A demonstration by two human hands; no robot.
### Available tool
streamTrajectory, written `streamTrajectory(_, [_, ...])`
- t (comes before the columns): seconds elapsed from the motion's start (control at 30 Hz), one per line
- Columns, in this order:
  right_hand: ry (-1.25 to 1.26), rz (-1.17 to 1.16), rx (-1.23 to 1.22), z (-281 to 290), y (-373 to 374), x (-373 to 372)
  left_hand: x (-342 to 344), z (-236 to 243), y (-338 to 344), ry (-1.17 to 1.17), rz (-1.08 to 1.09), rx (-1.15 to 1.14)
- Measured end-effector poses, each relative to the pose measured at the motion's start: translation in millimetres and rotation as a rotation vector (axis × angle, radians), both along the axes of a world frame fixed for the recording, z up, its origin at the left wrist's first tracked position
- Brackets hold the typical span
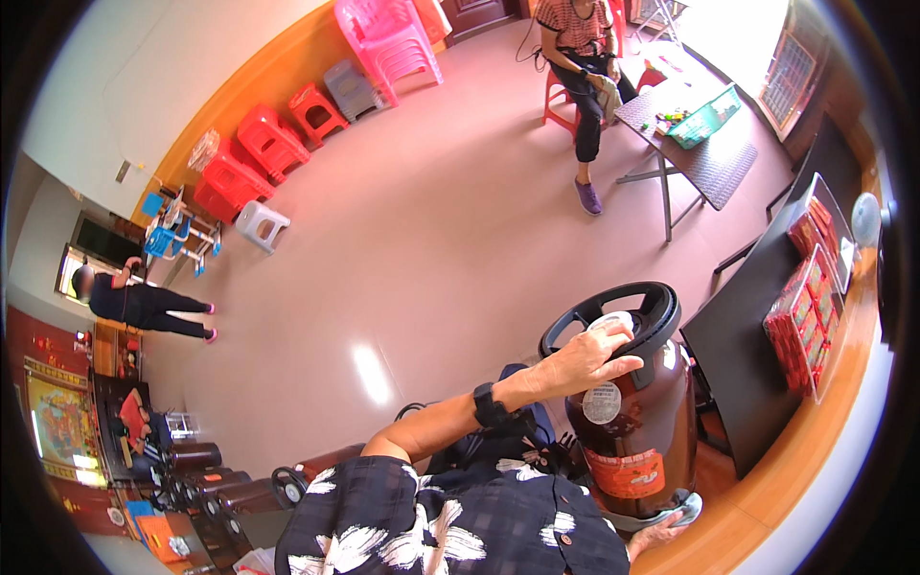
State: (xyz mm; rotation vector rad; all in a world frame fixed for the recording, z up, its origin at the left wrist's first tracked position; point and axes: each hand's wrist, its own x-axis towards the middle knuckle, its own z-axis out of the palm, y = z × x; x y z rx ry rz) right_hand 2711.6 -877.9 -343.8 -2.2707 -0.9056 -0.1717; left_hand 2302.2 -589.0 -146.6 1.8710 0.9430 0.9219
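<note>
A large brown plastic keg [661,422] with a black ring-shaped top handle [656,311] and an orange label stands close on my right. My left hand [599,356], a black watch on its wrist, is curled over the keg's top with the thumb along its side. Under those fingers is a white round piece [613,318], perhaps a cap. Low at the keg's base, my right hand [657,535] holds a grey-blue cloth [686,511] against the brown wall. Part of that hand and its forearm is hidden behind my patterned shirt.
Beside the keg runs a wooden ledge [767,489], with a dark board [743,374] and red packaged boxes [805,331]. A seated person [580,77] is by a folding table [709,168]. More brown kegs [244,494] lie lower left. Red stools [273,144] line the wall; another person [144,305] stands far left.
</note>
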Motion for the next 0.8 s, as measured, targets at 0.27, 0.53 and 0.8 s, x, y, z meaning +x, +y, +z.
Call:
streamTrajectory(0.27, [0.037, -0.143, 0.048, -25, 6, 3, -4, 5, 14, 0.032, -0.03, -0.01])
streamTrajectory(0.53, [0.045, -0.287, 0.044, -54, -12, 12, -3, 6, -1, 0.087, -0.071, -0.134])
streamTrajectory(0.8, [0.04, -0.337, -0.172, 4, -16, -25, 19, 24, 24, -0.227, 0.021, -0.506])
